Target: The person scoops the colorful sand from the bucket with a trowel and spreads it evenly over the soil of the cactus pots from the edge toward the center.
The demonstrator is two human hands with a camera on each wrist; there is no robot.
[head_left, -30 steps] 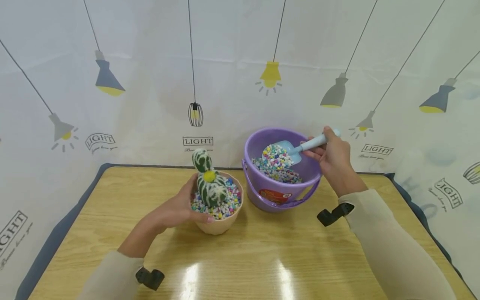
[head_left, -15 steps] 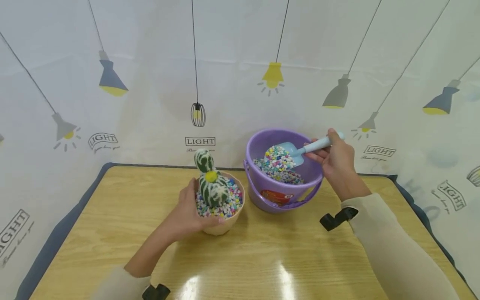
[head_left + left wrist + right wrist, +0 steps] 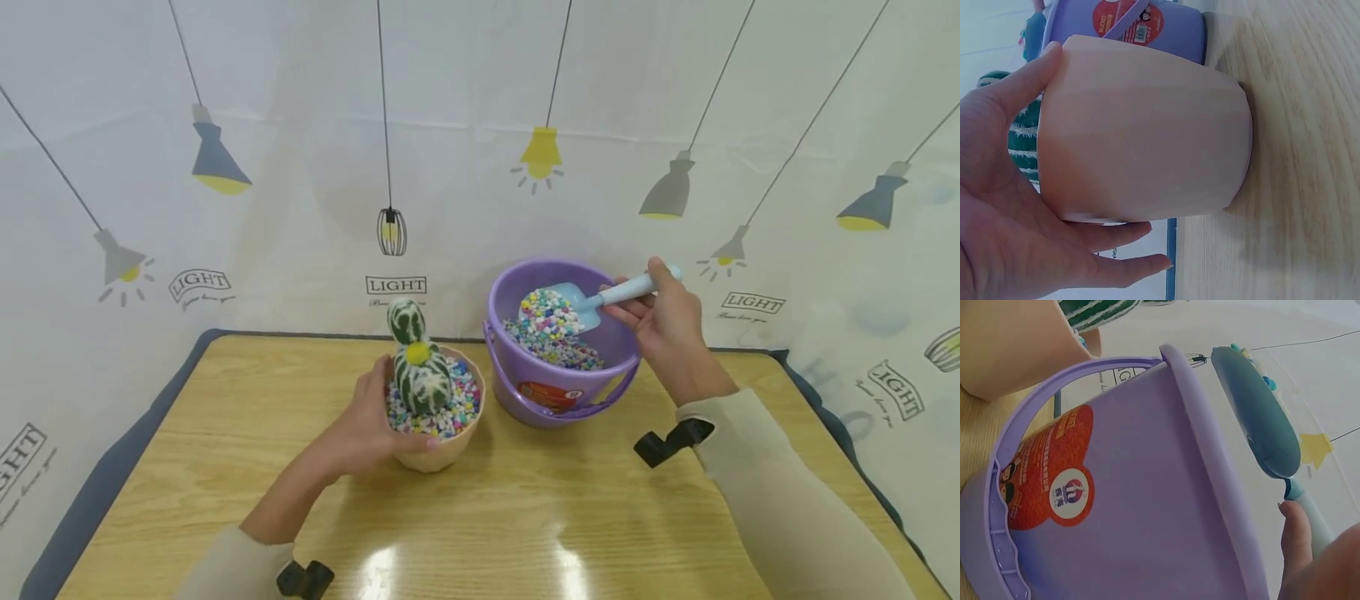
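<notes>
My left hand (image 3: 367, 429) grips a peach flowerpot (image 3: 431, 457) standing on the table, thumb across the near side near the rim. In the left wrist view, two fingers (image 3: 1125, 269) reach straight out past the pot's side. A striped green cactus (image 3: 422, 387) with a yellow flower stands in the pot among coloured pebbles (image 3: 465, 392). My right hand (image 3: 667, 321) holds a light blue toy shovel (image 3: 592, 317) by its handle. The shovel's blade, heaped with pebbles (image 3: 549, 312), is over the mouth of a purple bucket (image 3: 517, 392); in the right wrist view it shows above the rim.
More coloured pebbles (image 3: 577, 354) lie inside the bucket, whose handle (image 3: 592, 408) hangs down in front. The wooden table (image 3: 465, 525) ends at a wall sheet (image 3: 315, 167) printed with lamps. A black wrist device (image 3: 675, 442) sits at each cuff.
The view shifts slightly. My left forearm has come a little lower, with the hand still round the flowerpot. The loaded shovel keeps about the same place over the bucket.
</notes>
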